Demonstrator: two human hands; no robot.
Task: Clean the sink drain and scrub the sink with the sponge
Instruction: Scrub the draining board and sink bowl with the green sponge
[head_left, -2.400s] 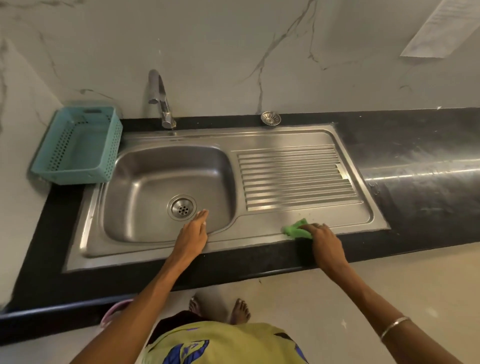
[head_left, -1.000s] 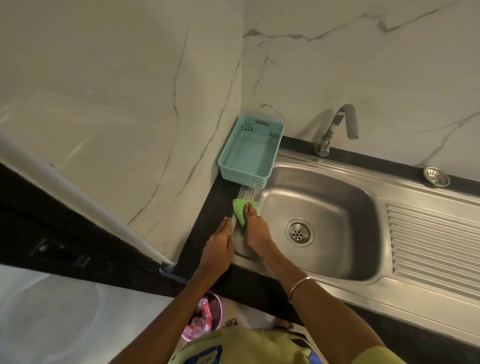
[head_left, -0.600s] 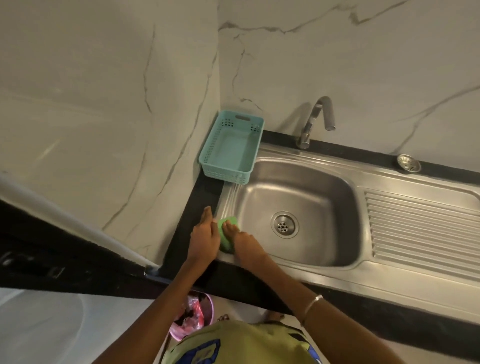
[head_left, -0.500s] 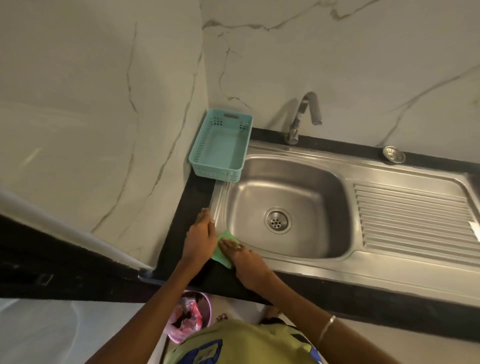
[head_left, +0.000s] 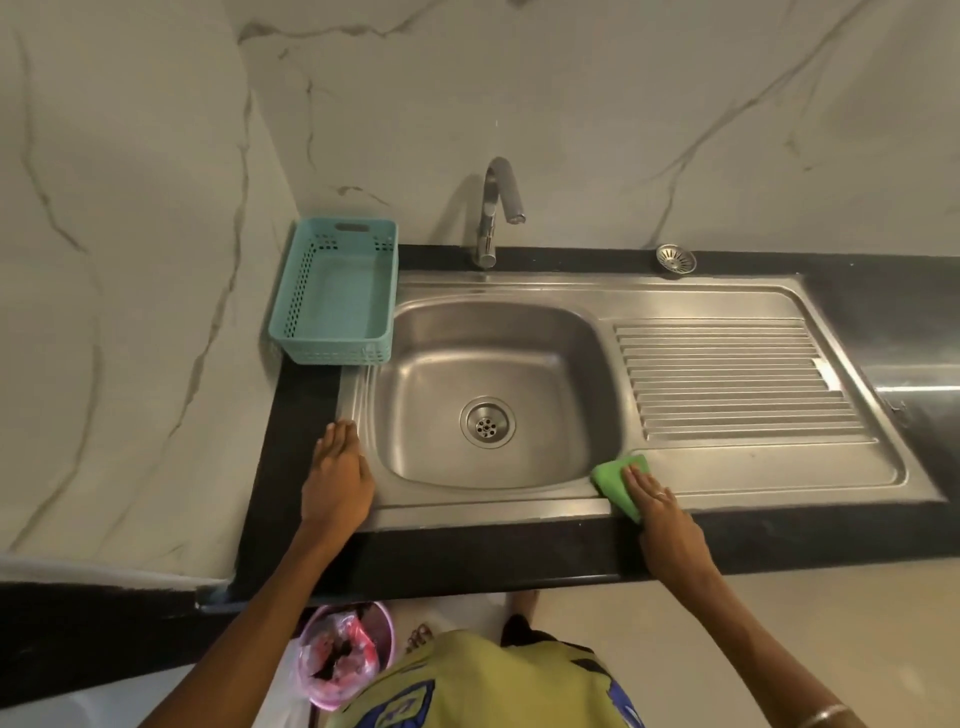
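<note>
sink (head_left: 571, 506): 1, brushed stainless, rounded-square bowl with ribbed drainboard on its right side
drain (head_left: 488, 422): 1, round, perforated, sitting at bowl centre
sponge (head_left: 618, 483): 1, green, flat, lying on sink's front rim at bowl's right corner
right hand (head_left: 662, 512): pressing sponge with straight flat fingers
left hand (head_left: 337, 475): resting flat, fingers straight, on sink's front-left rim
basket (head_left: 335, 296): 1, teal perforated plastic, sitting at sink's back-left
strainer (head_left: 675, 258): 1, metal, lying behind drainboard
tap (head_left: 496, 213): 1, curved metal, standing behind bowl
</note>
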